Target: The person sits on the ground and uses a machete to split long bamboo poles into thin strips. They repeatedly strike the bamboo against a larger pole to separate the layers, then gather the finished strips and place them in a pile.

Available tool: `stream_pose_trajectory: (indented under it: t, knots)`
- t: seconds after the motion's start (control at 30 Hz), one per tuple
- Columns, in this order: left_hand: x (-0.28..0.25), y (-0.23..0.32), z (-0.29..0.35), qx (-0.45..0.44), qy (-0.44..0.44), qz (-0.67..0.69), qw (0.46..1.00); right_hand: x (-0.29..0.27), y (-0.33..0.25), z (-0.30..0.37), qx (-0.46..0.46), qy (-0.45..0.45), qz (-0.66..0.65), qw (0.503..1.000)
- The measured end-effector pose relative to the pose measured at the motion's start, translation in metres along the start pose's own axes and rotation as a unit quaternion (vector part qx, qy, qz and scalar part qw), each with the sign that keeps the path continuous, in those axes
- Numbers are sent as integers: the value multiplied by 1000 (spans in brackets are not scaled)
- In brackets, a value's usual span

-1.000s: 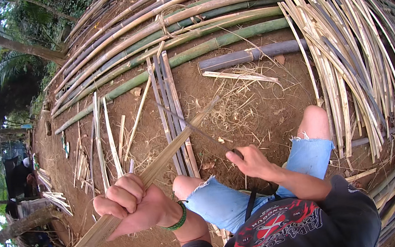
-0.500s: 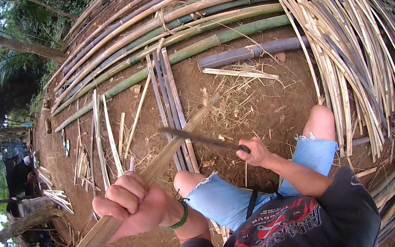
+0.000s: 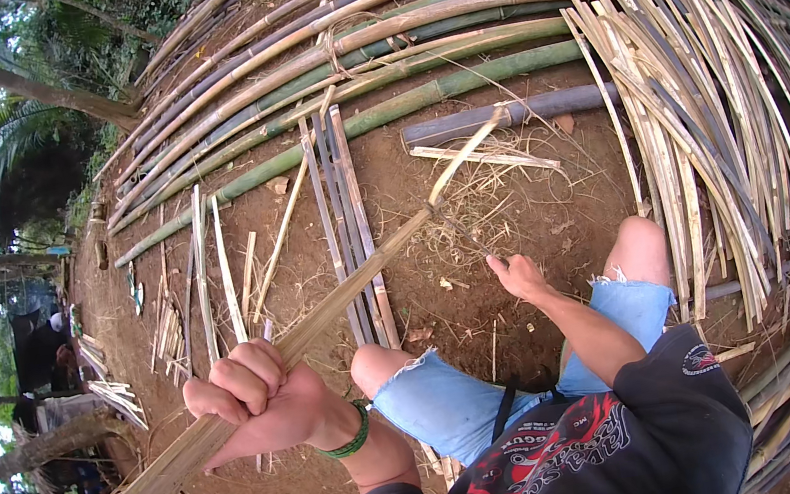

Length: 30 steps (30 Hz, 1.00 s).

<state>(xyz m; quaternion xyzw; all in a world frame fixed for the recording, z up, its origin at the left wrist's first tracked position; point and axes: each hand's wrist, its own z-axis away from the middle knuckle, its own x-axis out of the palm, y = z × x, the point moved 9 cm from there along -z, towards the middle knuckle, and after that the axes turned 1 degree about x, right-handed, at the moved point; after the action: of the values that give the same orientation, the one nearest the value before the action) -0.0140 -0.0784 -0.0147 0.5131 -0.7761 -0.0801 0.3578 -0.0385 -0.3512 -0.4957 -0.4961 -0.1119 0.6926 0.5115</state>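
My left hand is wrapped round a long, pale bamboo strip, which slants from the lower left up to the middle. In my right hand is a long-bladed knife, its fist closed round the handle. The dark knife blade is thin and partly blurred, and meets the strip near its far end. Beyond the blade a narrower, lighter length of bamboo angles upward; I cannot tell whether it is a peeling sliver or the strip's own end.
Bamboo shavings litter the brown ground. Several dark slats lie ahead of my knees. A short dark bamboo piece, long bamboo poles and a heap of split strips lie beyond and to the right.
The knife and my right hand have moved away along the strip, from its middle to near its far end. A pale length now stands out there. My left hand keeps its hold.
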Motion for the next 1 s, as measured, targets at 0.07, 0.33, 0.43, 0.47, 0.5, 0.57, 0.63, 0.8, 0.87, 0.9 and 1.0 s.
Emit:
stream_pose_trajectory:
  t: [0.07, 0.33, 0.43, 0.47, 0.5, 0.57, 0.63, 0.8, 0.87, 0.9, 1.0]
  knots:
    - [-12, 5, 5, 10, 24, -21, 999, 4, -43, 23, -73, -63, -75, 992]
    - [-14, 6, 1, -2, 23, -8, 1000, 24, -47, 27, -226, -44, -137, 963]
    - [-6, -1, 1, -9, 33, -22, 999, 21, 28, -33, -3, 4, -30, 1000]
    - [-7, 1, -2, 3, 25, -21, 999, 19, 2, -31, -30, -21, -37, 999]
    - [-14, 5, 1, 10, 29, -26, 999, 15, -32, -16, -53, -54, -34, 997]
    - [-17, 11, 5, 19, 26, -38, 999, 16, -77, 30, -114, -119, -54, 985]
    - [-16, 9, 3, 15, 10, -31, 999, -4, -123, 69, -309, -94, -117, 939]
    - [-4, -5, -12, -7, 5, 1, 1000, 40, 50, -45, 54, -44, -49, 996]
    - [3, -14, -15, -14, -14, 8, 1000, 32, 71, -68, 60, 10, -32, 998]
    - [-15, -6, -13, -6, -4, -1, 1000, 50, 31, -46, 56, -100, -35, 993]
    - [-34, 8, -11, 9, 30, -31, 999, 25, -65, 30, -125, -125, -78, 981]
